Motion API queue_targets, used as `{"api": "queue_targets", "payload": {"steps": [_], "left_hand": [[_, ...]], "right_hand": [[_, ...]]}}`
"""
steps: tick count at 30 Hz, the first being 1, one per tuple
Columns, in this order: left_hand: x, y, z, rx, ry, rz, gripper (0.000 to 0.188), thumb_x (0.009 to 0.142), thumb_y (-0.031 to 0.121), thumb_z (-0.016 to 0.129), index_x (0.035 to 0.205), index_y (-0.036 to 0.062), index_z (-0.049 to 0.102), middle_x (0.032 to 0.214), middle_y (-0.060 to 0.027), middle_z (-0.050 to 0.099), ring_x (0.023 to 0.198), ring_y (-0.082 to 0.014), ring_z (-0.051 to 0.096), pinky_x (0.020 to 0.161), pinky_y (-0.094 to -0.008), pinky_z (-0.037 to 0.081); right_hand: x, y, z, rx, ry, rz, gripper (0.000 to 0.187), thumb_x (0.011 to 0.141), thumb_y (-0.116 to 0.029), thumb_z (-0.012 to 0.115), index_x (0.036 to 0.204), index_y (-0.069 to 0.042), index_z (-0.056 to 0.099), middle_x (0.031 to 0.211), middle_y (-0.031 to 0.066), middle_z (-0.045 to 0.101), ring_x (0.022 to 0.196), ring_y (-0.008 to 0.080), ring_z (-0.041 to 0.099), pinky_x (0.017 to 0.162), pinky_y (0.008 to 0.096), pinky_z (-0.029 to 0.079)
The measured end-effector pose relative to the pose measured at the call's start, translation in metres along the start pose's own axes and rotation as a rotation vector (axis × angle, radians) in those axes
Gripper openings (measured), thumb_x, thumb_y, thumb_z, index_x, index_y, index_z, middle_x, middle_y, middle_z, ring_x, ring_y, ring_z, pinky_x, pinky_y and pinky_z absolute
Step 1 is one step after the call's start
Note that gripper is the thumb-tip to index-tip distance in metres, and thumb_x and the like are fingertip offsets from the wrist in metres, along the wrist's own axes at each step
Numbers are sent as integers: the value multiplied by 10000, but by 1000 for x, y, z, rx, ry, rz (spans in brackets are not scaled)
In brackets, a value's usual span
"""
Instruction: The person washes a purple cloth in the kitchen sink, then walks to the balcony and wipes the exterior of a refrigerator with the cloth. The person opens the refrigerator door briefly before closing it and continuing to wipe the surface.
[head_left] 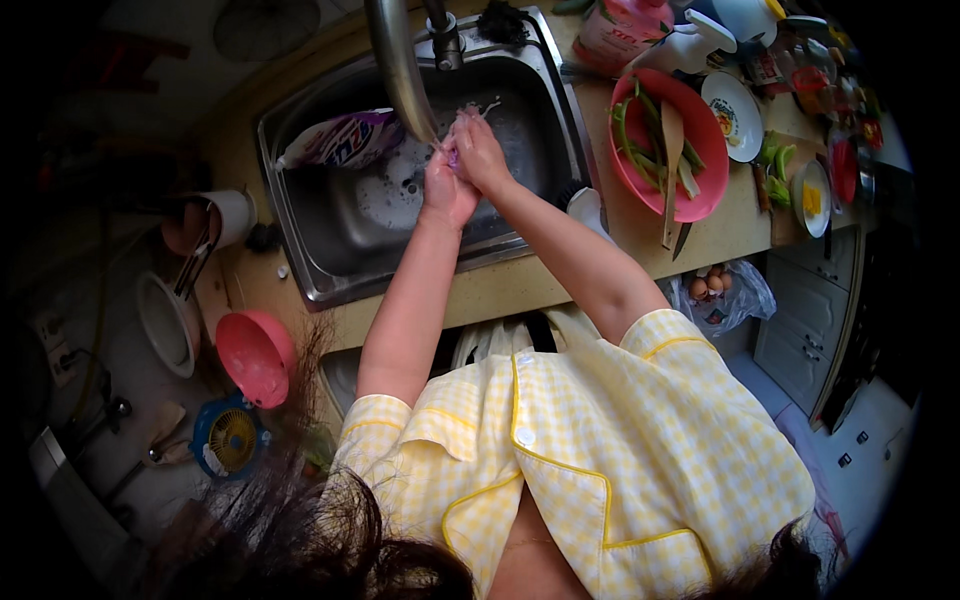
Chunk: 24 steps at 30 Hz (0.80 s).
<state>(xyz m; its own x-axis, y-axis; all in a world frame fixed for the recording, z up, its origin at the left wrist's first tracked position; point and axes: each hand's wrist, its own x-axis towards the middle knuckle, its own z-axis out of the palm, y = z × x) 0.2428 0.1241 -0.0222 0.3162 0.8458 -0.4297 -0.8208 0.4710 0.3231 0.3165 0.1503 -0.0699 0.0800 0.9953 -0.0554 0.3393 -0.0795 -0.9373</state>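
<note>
Both my hands meet under the curved metal faucet point(398, 75), over the steel sink point(345, 225). My left hand point(449, 187) is closed against a small purple thing point(453, 158), mostly hidden between the palms; its kind cannot be made out. My right hand point(481, 152) presses on it from the other side, fingers together. Water runs over the fingers and splashes beside them. A purple-and-white printed plastic bag point(345, 140) lies in the sink left of my hands. Suds and drops spread around the drain point(410, 186).
Right of the sink, a pink basin point(717, 165) holds green vegetable stalks and a wooden spatula point(672, 150). A white-handled brush point(583, 208) lies by the sink's edge. Bottles and plates crowd the far right. At left are a pink bowl point(257, 352) and a blue fan point(229, 440).
</note>
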Motion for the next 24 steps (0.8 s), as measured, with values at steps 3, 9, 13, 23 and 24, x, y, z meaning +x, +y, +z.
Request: {"api": "queue_targets", "payload": {"steps": [3,9,13,23,24], "left_hand": [[15,18,-24,104,108,139,457,942,371,324,1336,140,333,1330,-72,411,1192,-285,418,989,-461,331],[1,-8,-18,98,7,49,523,926,446,296,1374,176,291,1379,-62,370,1241,-306,370,1016,-525,248],[8,14,-21,143,65,105,495,927,439,301,1343,173,342,1370,-56,381,1230,-304,377,996,-541,269],[-3,2,-11,66,-34,122,440,944,381,309,1321,164,376,1322,-83,425,1216,-302,380,1003,-484,308],[-3,9,-10,93,49,115,453,939,401,310,1319,163,378,1323,-89,422,1222,-308,374,991,-510,309]], "right_hand": [[-36,-28,6,-64,-21,-201,427,908,-289,379,1226,-21,475,1304,204,427,1264,359,320,1054,421,229],[-15,-40,0,-157,-115,-192,457,911,-311,386,1287,-55,426,1378,160,353,1294,323,291,1063,480,189],[-29,-26,-6,-46,-143,-188,484,920,-305,362,1297,-4,392,1391,183,320,1299,328,278,1077,416,186],[-24,-33,-18,-125,-192,-49,485,933,-348,300,1327,-76,378,1410,155,301,1310,323,260,1051,528,177],[-32,-29,-12,-84,-204,-122,489,931,-346,304,1339,-83,362,1412,152,300,1314,319,257,1056,532,160]]}}
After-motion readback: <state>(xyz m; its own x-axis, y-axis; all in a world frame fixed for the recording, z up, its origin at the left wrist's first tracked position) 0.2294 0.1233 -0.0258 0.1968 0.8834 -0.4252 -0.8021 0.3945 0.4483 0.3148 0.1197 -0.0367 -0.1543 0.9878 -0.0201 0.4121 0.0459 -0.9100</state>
